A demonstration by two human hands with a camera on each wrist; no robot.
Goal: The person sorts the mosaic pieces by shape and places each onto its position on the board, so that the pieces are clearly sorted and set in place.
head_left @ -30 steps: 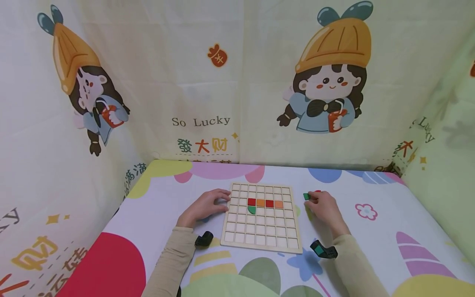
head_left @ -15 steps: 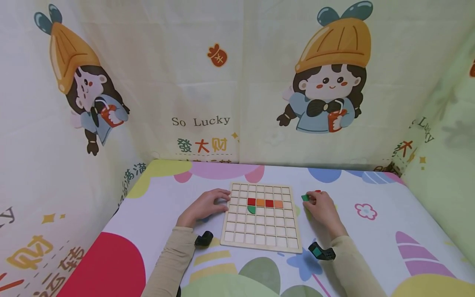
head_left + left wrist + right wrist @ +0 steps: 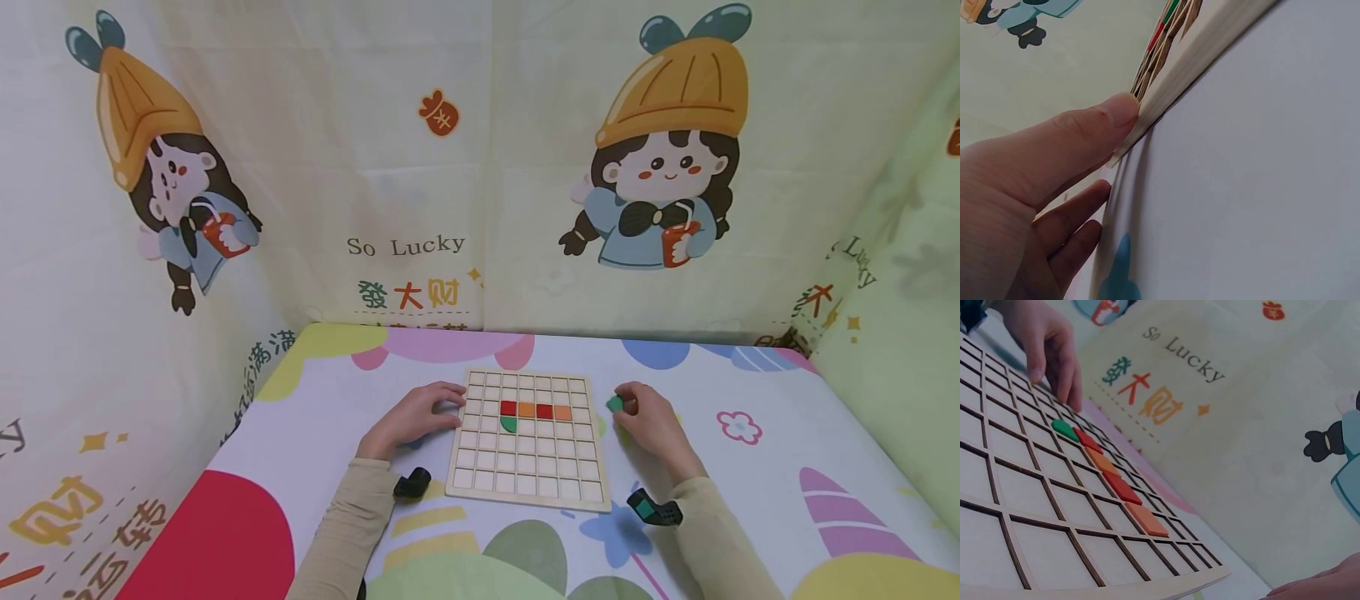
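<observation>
1. Right hand is pinching a small green flat tile at its fingertips, grip closed around the piece; hand and tile are sitting just beside the right edge of the square wooden grid board, apart from it.
2. Left hand is resting against the board's left edge, fingers nearly straight, grip relaxed and grasping nothing; the left wrist view is showing the thumb touching the board's rim.
3. The board is lying flat on the table. One row is carrying four square tiles side by side: red, orange, red, orange. A green quarter-round tile is sitting in the cell directly below the first red one.
4. The table is wearing a pale cloth with coloured blobs, a flower outline and leaf shapes.
5. Cream fabric walls are enclosing the table on three sides, printed with cartoon girls in orange hats and the words "So Lucky".
</observation>
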